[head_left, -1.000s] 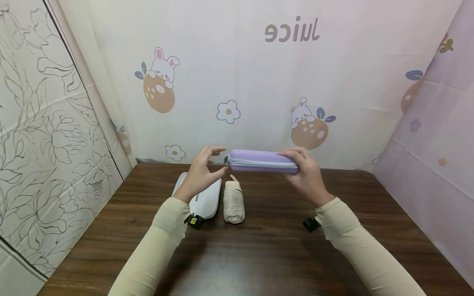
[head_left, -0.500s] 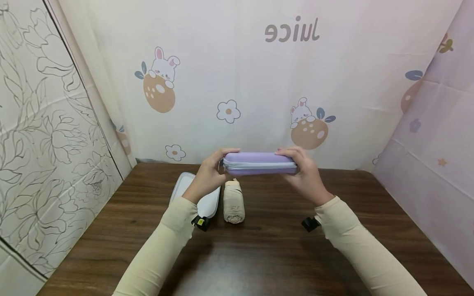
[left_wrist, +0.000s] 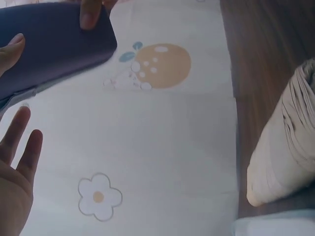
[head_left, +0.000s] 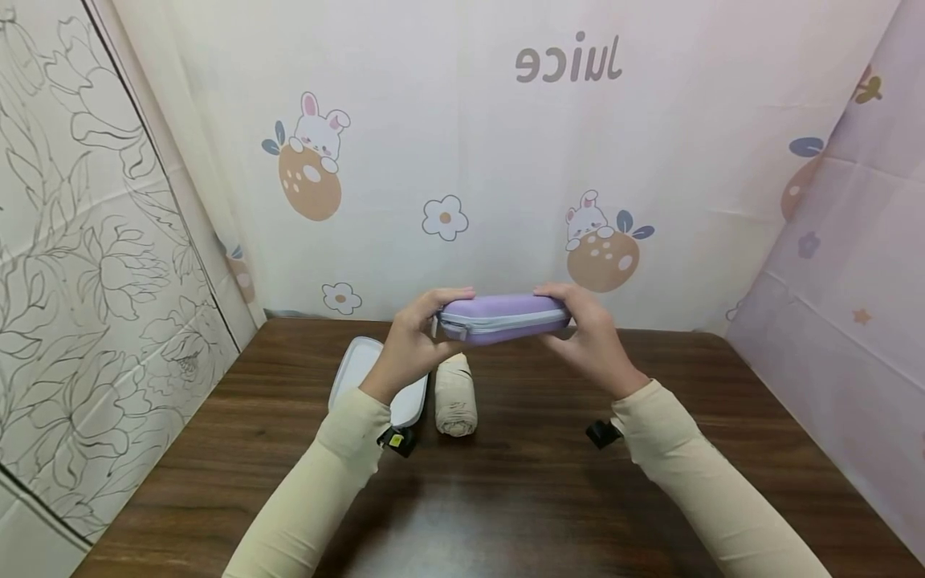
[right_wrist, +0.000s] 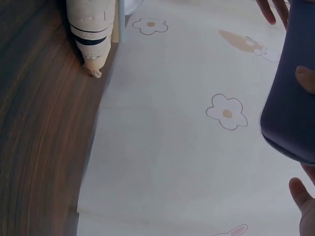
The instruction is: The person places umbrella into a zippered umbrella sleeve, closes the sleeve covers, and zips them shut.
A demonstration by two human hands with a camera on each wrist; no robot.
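Head view: purple case (head_left: pixel 503 319), long, rounded, smooth shell, light zipper (head_left: pixel 516 321) along the near side with a pull (head_left: pixel 455 331) toward its left end. Held up over the far part of the counter (head_left: pixel 542 482), in front of the printed curtain (head_left: pixel 462 120). Left hand (head_left: pixel 415 341) grasping the left end, right hand (head_left: pixel 588 341) grasping the right end. Zipper looks closed on the side that shows; contents hidden. Below, a beige rolled umbrella (head_left: pixel 456 397) lies on the counter, white flat item (head_left: pixel 354 371) just left of it, partly behind the left hand and wrist; can't tell if it holds anything.

Left wrist view: the case's smooth face looks dark here, thumbs pressed on it, two fingers (left_wrist: pixel 29 152) extended clear of it. Umbrella's layered folds show at right.

Right wrist view: case cut off at the right edge. Umbrella's dark band (right_wrist: pixel 93 41) and end loop (right_wrist: pixel 96 73) show, unlike in the head view.
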